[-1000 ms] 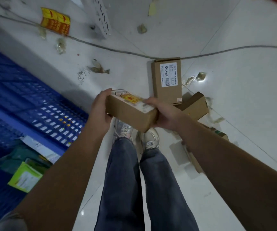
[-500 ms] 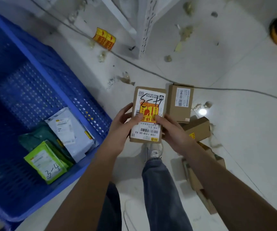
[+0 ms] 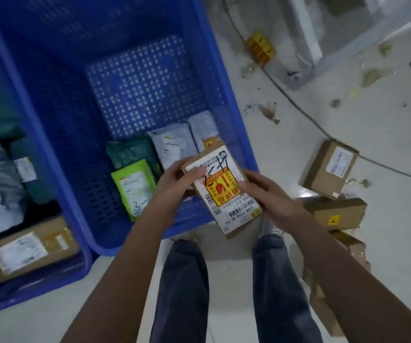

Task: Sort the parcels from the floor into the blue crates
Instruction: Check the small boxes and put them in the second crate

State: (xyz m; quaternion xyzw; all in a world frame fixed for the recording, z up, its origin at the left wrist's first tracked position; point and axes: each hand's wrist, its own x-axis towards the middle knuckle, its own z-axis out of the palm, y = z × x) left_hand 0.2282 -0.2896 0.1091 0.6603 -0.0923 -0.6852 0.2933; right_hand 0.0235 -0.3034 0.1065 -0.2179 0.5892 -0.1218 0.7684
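Note:
I hold a small brown cardboard parcel [image 3: 224,191] with a white label and a yellow-red sticker, label side up, tilted. My left hand [image 3: 177,181] grips its left edge and my right hand [image 3: 266,194] grips its right edge. The parcel hangs over the near right corner of a blue perforated crate [image 3: 231,100]. Inside that crate lie a green pouch [image 3: 134,188], a dark green bag [image 3: 131,153] and white mailers [image 3: 172,147]. A second blue crate [image 3: 38,285] at the left holds a long brown box [image 3: 24,253] and grey bags.
Several brown boxes lie on the white floor at the right, such as one labelled box [image 3: 329,168] and one with a yellow sticker [image 3: 335,214]. A grey cable [image 3: 298,105] crosses the floor. A white rack post [image 3: 303,43] stands at the top right. My legs are below.
The view has swung left, bringing the crates under my hands. The parcel, first held edge-on, was turned label up and now sits tilted over the crate's corner.

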